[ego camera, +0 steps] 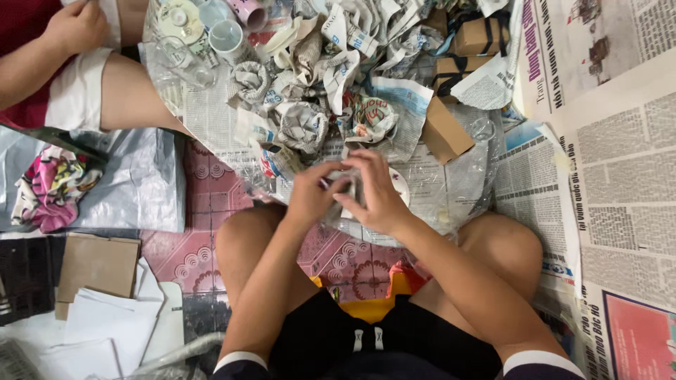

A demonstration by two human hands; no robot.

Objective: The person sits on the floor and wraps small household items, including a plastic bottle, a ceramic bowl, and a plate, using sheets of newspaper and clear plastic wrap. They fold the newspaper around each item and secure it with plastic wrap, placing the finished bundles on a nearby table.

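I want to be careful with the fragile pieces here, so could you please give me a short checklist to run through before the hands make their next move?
1. Both hands on the item: left hand and right hand meet around a small clear object: ok.
2. What the object is: mostly hidden by fingers: cannot tell.
3. Wrapping paper in reach: crumpled newspaper bundles lie just ahead: ok.
4. Box at hand: brown cardboard box lies beside the pile: ok.
5. Other person's hand apart: ok.

Head camera, looking straight down, close
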